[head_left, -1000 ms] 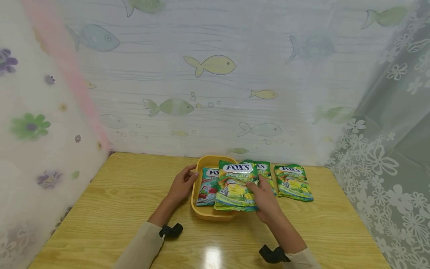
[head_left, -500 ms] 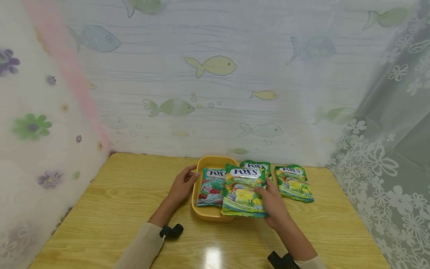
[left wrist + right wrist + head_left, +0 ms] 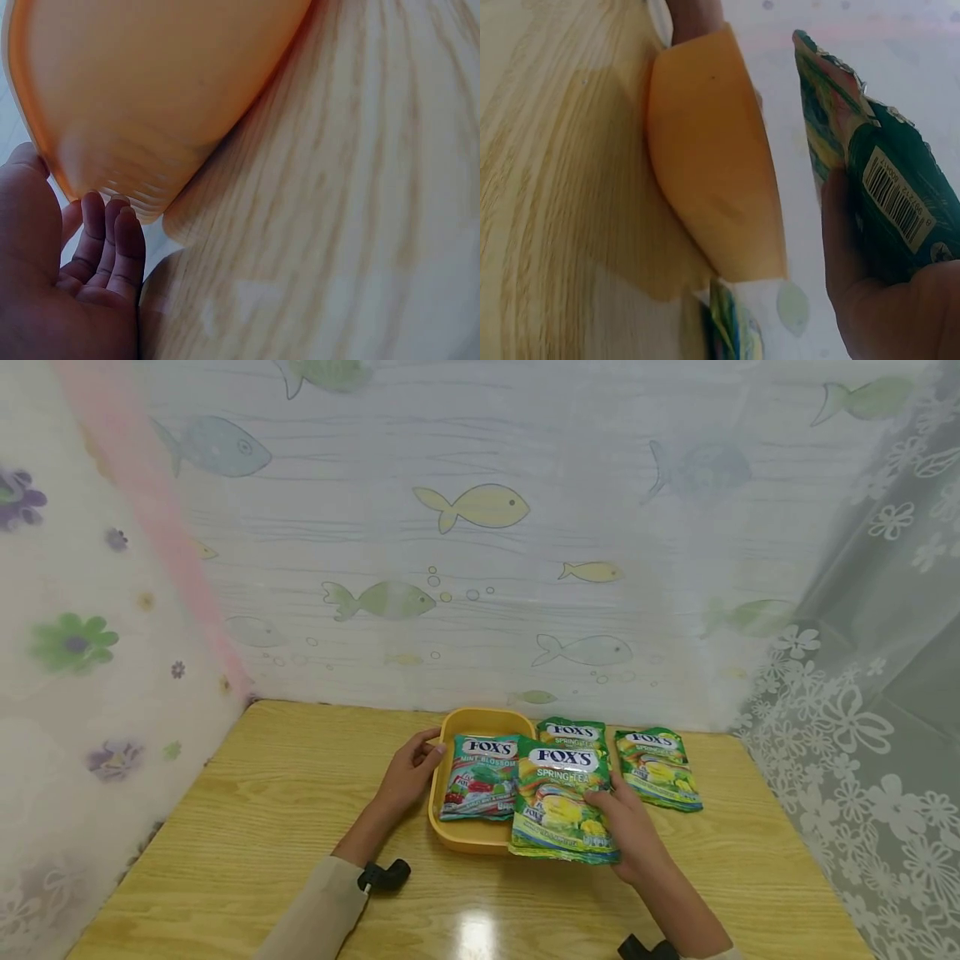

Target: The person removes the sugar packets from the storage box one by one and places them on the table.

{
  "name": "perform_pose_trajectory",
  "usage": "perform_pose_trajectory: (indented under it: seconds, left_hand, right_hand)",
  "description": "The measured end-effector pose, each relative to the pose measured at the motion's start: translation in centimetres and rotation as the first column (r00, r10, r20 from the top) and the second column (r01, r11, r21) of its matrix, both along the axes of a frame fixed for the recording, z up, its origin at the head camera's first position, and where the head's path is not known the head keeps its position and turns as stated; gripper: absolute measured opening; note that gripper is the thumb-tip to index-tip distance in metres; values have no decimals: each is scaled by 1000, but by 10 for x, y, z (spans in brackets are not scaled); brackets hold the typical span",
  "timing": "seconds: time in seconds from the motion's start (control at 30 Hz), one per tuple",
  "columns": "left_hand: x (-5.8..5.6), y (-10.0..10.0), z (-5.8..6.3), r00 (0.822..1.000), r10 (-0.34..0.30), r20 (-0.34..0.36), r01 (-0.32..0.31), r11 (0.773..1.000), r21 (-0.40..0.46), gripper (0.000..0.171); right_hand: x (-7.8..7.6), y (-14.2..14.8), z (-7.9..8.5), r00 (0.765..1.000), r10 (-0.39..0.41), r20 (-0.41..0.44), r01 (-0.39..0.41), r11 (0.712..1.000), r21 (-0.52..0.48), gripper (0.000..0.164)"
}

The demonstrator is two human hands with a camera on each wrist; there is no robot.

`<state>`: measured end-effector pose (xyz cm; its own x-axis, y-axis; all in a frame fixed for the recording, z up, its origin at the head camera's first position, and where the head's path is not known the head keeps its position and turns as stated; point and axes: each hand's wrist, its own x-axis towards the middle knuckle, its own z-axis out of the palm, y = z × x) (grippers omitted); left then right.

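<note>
A green FOX'S Spring Tea candy bag is in my right hand, thumb on its front. In the right wrist view two crimped edges show at the top of the green packaging, above a barcode. This bag overlaps the right side of a yellow plastic tub. My left hand grips the tub's left rim, with thumb at the edge and fingers bent against the outer wall in the left wrist view. Inside the tub lies a teal FOX'S Mint Blossom bag.
Behind the held bag, another Spring Tea bag lies right of the tub, partly covered. One more Spring Tea bag lies farther right on the wooden table. A fish-print curtain hangs along the table's back edge.
My right hand has moved right and toward me with the Spring Tea bag, uncovering the Mint Blossom bag in the tub. My left hand has stayed at the rim.
</note>
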<state>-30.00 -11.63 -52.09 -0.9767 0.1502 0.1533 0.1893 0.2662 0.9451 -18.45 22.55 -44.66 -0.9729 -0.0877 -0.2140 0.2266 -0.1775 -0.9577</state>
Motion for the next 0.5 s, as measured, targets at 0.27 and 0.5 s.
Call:
perform_pose_trajectory:
  seconds: [0.27,0.5]
  left_hand:
    - [1,2,1,1000,-2,0,2,1000,7,48]
    - [20,7,33,1000,-2,9,1,1000,17,47]
  right_hand:
    - [4,15,-6,1000,13,19,-14,1000,22,64]
    - [4,23,-11,997,-46,68,41,997,67,57]
